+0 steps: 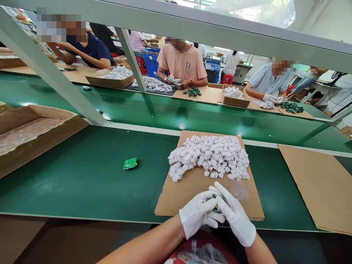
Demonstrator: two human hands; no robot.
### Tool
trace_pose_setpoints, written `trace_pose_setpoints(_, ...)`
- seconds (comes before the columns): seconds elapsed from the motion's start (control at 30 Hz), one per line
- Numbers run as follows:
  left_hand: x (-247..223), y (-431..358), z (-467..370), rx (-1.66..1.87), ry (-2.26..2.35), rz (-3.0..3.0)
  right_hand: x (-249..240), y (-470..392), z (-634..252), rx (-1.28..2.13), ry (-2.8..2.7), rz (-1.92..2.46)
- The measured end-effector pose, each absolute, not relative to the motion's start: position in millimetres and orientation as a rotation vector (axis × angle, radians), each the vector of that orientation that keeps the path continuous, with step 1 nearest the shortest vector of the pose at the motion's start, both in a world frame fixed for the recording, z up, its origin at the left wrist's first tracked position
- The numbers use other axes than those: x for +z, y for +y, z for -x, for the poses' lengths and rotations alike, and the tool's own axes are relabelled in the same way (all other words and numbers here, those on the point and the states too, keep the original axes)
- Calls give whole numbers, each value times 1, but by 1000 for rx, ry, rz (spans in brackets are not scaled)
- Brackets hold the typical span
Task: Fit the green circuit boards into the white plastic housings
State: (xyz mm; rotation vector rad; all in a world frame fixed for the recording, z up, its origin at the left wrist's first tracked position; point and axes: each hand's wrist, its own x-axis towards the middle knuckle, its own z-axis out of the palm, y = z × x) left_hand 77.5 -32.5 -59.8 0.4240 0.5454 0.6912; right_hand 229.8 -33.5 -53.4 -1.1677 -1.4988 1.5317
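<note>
Both my hands wear white gloves and meet over the near edge of a cardboard sheet [170, 198]. Between them is a small green circuit board [215, 207], mostly covered by my fingers. My left hand [199, 212] grips the board from the left with thumb and fingers. From the other side, my right hand [235, 214] closes on it too, fingers pointing forward. Just beyond lies a large heap of small white rounded pieces [209, 154] on the cardboard. To the left, another green circuit board [130, 164] rests alone on the green bench.
A shallow cardboard box [41, 139] stands at the left, and a flat cardboard sheet [316, 183] lies at the right. A slanted metal post [55, 66] and rail [192, 27] frame the bench. Across the green belt [154, 113], several people sit handling similar pieces.
</note>
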Motion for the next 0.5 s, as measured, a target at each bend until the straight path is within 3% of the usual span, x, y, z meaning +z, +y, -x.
trace_pose_setpoints(0.13,-56,-31,-80,699,586,-481,-56,-35,-221,1393,-1483,1273)
trace_pose_setpoints(0.37,-52,-22,-73,648,608,-562,-55,-36,-216,1576,-1143,1143)
trace_pose_setpoints(0.5,-53,-22,-73,674,585,-624,-60,-34,-217,1505,-1173,1259)
